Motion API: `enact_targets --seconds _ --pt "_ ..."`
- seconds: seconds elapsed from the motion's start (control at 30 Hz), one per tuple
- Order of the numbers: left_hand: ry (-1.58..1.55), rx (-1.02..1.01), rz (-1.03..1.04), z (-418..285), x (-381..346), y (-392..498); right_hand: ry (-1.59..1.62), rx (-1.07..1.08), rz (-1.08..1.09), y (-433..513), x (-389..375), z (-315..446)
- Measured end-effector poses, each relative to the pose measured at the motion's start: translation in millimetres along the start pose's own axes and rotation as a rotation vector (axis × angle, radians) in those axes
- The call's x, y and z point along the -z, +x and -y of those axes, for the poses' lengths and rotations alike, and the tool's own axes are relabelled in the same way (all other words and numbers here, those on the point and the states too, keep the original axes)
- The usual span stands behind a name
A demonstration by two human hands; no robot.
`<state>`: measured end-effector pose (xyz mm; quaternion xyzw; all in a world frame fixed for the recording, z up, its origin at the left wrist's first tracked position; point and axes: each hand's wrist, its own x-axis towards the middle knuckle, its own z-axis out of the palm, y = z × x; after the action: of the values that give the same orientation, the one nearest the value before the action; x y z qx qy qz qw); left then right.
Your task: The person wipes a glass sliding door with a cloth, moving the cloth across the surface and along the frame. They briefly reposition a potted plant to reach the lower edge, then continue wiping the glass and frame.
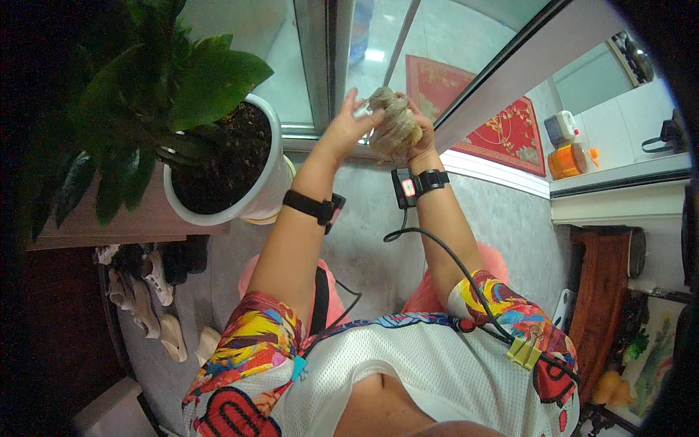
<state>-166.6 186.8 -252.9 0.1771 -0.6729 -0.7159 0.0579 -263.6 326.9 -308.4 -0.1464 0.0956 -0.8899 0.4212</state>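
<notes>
A bunched, damp-looking beige-grey cloth (392,130) is held up by my right hand (423,128), whose fingers wrap its right side and back. My left hand (345,128) is at the cloth's left side with fingers spread, its thumb reaching over the cloth's near face. Something shiny and whitish shows between that hand and the cloth; I cannot tell what it is. Both hands are in front of the metal frame (319,60) of a glass door. A black strap with a small device sits on each wrist or forearm, and a cable runs from the right one.
To the left, a leafy plant (218,76) grows in a white pot (262,191) beside a wooden surface (125,218). Several shoes (144,306) lie on the floor below. Beyond the door frame are a red patterned mat (505,136), an orange bottle (568,162) and a jug (560,128).
</notes>
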Motion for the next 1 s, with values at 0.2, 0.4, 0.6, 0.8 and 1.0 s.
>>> enact_targets --seconds 0.2,0.4,0.6,0.8,1.0 --pt "-0.024 0.001 0.016 2 5 2 -0.505 0.008 -0.276 20 -20 0" --pt "-0.136 -0.240 -0.323 -2 10 12 -0.648 0.014 -0.393 21 -37 -17" --pt "0.147 -0.293 0.049 -20 -13 3 -0.673 0.113 -0.308 27 -55 -20" --pt "-0.199 -0.247 0.032 -36 -4 -5 -1.322 0.931 -0.293 32 -144 83" --pt "-0.182 -0.188 -0.149 -32 20 6 -1.842 1.799 -0.097 53 -289 207"
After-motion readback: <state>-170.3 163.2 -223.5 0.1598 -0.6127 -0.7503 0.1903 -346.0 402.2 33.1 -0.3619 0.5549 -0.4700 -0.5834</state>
